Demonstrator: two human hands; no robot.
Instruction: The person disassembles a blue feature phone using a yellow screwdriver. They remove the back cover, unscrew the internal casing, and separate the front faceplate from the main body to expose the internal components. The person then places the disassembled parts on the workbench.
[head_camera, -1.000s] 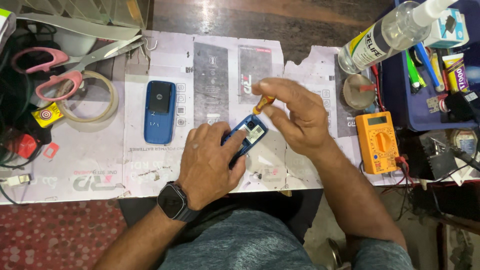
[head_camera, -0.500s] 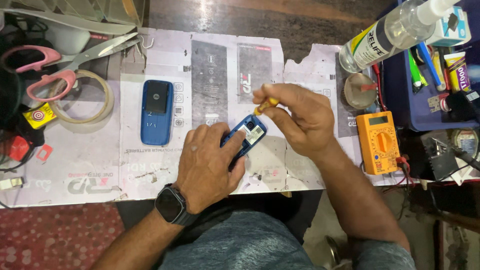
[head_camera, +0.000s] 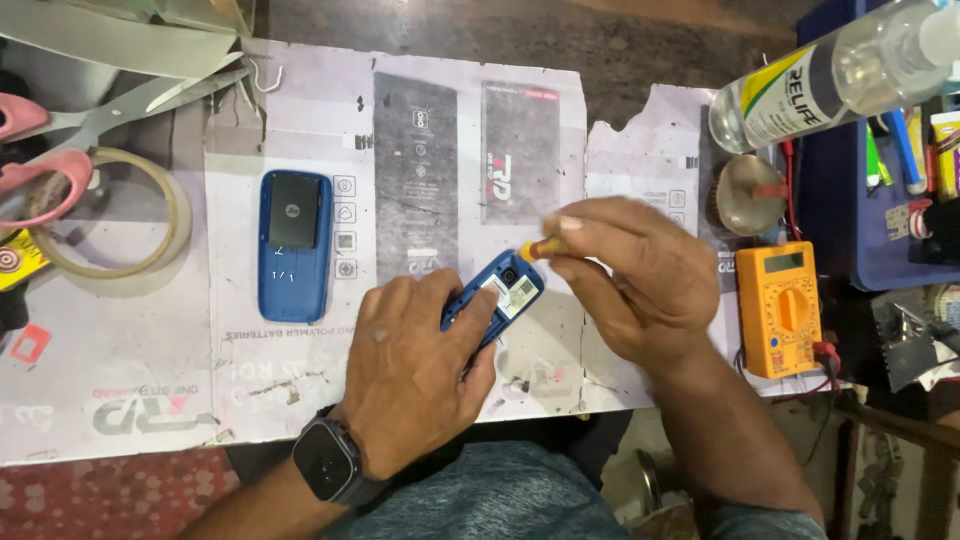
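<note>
While left hand pins opened blue phone body on bench centre, right hand clenches yellow-handled screwdriver; keep tip square in screw, light pressure. Phone with battery lies left.

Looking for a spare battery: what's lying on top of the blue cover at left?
A black battery lies on the upper part of the blue cover. What is beneath the battery is covered.
</note>
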